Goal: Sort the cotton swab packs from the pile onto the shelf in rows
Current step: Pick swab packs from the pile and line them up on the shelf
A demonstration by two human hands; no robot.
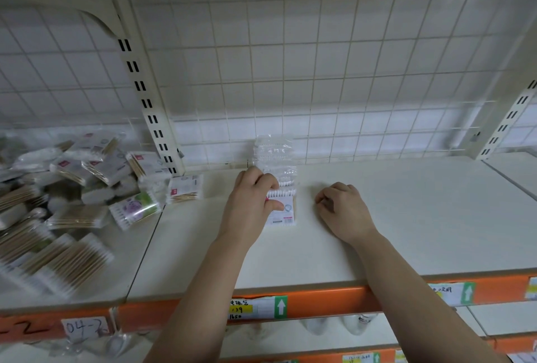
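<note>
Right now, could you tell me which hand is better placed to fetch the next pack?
Left, probably: the pile lies on its side, though the left hand must first release the front pack. The right hand is free but must reach across.

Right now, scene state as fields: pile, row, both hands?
pile: loose swab packs heaped on the left shelf section
row: one line of packs running from the back grid toward the front
left hand: grips the front pack of the row
right hand: rests on the shelf right of the row, holds nothing
</note>
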